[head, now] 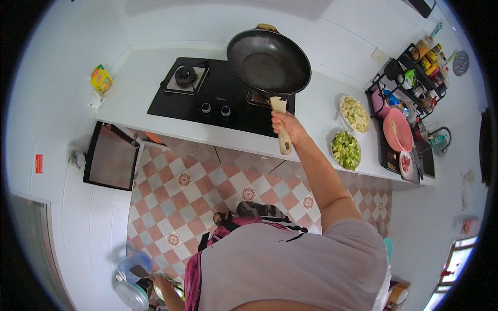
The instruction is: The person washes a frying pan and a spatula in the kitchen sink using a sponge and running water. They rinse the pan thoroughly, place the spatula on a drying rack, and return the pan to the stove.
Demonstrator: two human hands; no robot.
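Note:
My right hand (288,126) grips the pale wooden handle (285,142) of a black wok (270,62). Its inside faces me, and I see no food in it. The wok overlaps the right side of a black gas hob (233,112), hiding most of the right burner (256,97); whether it rests there or hangs above, I cannot tell. Down at the lower left, my left hand (161,283) holds what looks like a spatula with a flat brown blade (139,271). Near that hand are a blue-tinted plastic water jug (134,266) and a round silvery lid (132,296).
An open cabinet door (113,155) juts out below the counter's left end. Right of the hob stand a bowl of pale chopped food (355,114) and one of cut green vegetables (346,151). Beyond are a pink basin (397,130), a plate of meat (405,165) and a black spice rack (412,83).

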